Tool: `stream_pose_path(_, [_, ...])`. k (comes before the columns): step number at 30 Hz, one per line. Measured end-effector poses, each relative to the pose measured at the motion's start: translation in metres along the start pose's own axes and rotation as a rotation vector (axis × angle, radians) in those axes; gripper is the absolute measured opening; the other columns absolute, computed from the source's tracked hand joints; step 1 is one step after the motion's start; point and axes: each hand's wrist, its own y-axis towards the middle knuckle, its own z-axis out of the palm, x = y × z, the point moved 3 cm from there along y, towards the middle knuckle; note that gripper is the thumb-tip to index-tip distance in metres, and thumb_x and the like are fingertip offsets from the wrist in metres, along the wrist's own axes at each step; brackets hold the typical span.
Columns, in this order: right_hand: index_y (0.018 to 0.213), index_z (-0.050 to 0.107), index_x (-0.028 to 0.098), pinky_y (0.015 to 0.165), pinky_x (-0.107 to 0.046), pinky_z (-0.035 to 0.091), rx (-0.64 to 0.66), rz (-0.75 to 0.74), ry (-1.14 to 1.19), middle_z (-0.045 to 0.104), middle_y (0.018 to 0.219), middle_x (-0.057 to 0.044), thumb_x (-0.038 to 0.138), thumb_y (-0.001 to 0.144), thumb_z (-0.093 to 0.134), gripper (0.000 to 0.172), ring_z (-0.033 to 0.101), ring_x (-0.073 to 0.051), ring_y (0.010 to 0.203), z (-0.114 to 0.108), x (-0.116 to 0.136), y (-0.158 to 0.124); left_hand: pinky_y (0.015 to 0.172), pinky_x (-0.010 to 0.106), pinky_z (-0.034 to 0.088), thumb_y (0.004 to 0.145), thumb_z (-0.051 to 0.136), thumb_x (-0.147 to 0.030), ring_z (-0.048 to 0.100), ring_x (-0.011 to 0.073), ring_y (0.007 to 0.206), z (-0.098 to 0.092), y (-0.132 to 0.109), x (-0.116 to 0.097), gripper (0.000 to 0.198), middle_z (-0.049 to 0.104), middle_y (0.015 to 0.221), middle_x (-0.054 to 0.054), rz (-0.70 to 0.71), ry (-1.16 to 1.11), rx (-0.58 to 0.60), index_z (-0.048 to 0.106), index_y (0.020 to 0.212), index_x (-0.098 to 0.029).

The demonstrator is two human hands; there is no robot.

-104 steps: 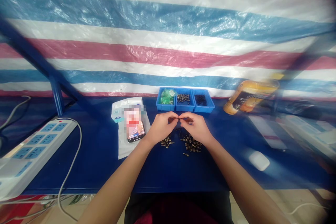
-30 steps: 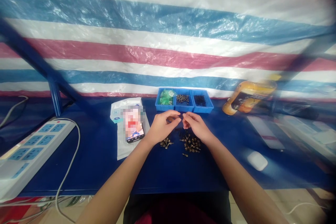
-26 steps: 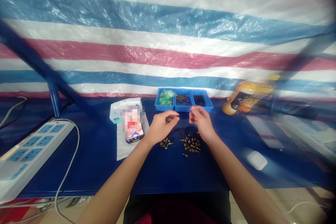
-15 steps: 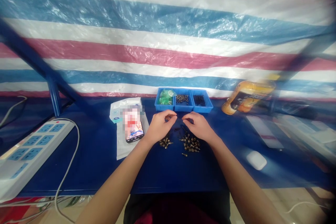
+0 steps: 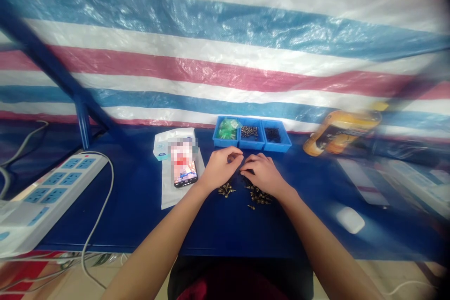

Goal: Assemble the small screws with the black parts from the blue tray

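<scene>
"Where are the hands?"

"Centre of the frame, over the blue bench (image 5: 228, 229). The left hand (image 5: 221, 168) is curled narrowly, and the right hand (image 5: 263, 174) arches low, close to the bench."

"Holding anything?"

"Both are nearly closed, but whether either pinches a small piece, nobody could tell from this view."

"And the parts?"

"Brass-coloured screws (image 5: 258, 197) lie in 2 loose piles just below the hands, with a 3-compartment blue tray (image 5: 251, 148) beyond them, upper centre."

**Nothing here can be read**
The label on the yellow bottle (image 5: 346, 132) is blurred; the phone screen (image 5: 183, 165) is pixelated.
</scene>
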Motion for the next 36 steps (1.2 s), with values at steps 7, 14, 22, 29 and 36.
stream_pose_path(7, [0.09, 0.069, 0.023, 0.082, -0.039, 0.035, -0.003, -0.035, -0.077, 0.067, 0.097, -0.006, 0.026, 0.096, 0.052, 0.018, 0.052, -0.024, 0.095, 0.0, 0.011, 0.002, 0.076, 0.025, 0.05, 0.091, 0.054, -0.03, 0.068, 0.0155, 0.085, 0.002, 0.001, 0.004, 0.019, 0.074, 0.094, -0.001, 0.012, -0.001, -0.003, 0.071, 0.098, -0.023])
stream_pose_path(14, [0.098, 0.065, 0.022, 0.085, -0.039, 0.038, -0.127, 0.021, 0.132, 0.07, 0.099, -0.006, 0.025, 0.098, 0.049, 0.016, 0.057, -0.023, 0.096, -0.006, -0.004, 0.002, 0.076, 0.026, 0.049, 0.091, 0.056, -0.032, 0.067, 0.0149, 0.081, 0.0, 0.002, 0.004, 0.019, 0.074, 0.093, -0.002, 0.03, 0.036, -0.042, 0.072, 0.097, -0.024])
stream_pose_path(22, [0.093, 0.072, 0.026, 0.083, -0.034, 0.047, -0.35, 0.004, 0.507, 0.074, 0.095, -0.001, 0.027, 0.09, 0.064, 0.009, 0.063, -0.02, 0.09, -0.018, -0.004, 0.0, 0.075, 0.026, 0.049, 0.091, 0.058, -0.038, 0.068, 0.0168, 0.086, 0.001, 0.001, 0.003, 0.022, 0.075, 0.096, -0.001, 0.022, -0.089, 0.04, 0.074, 0.1, -0.024])
stream_pose_path(29, [0.095, 0.075, 0.026, 0.077, -0.032, 0.051, -0.401, 0.027, 0.668, 0.074, 0.096, -0.002, 0.029, 0.089, 0.064, 0.013, 0.067, -0.019, 0.085, -0.018, -0.002, 0.001, 0.071, 0.027, 0.053, 0.087, 0.064, -0.041, 0.068, 0.019, 0.086, 0.0, 0.003, 0.006, 0.027, 0.075, 0.098, 0.004, -0.028, -0.279, 0.084, 0.074, 0.1, -0.02])
stream_pose_path(36, [0.091, 0.078, 0.025, 0.079, -0.034, 0.053, -0.405, 0.095, 0.838, 0.076, 0.092, -0.003, 0.034, 0.084, 0.07, 0.014, 0.07, -0.021, 0.085, -0.016, -0.006, 0.001, 0.062, 0.025, 0.055, 0.082, 0.07, -0.041, 0.065, 0.0156, 0.075, 0.002, 0.002, 0.007, 0.03, 0.074, 0.094, 0.006, -0.073, -0.424, 0.108, 0.074, 0.1, -0.017])
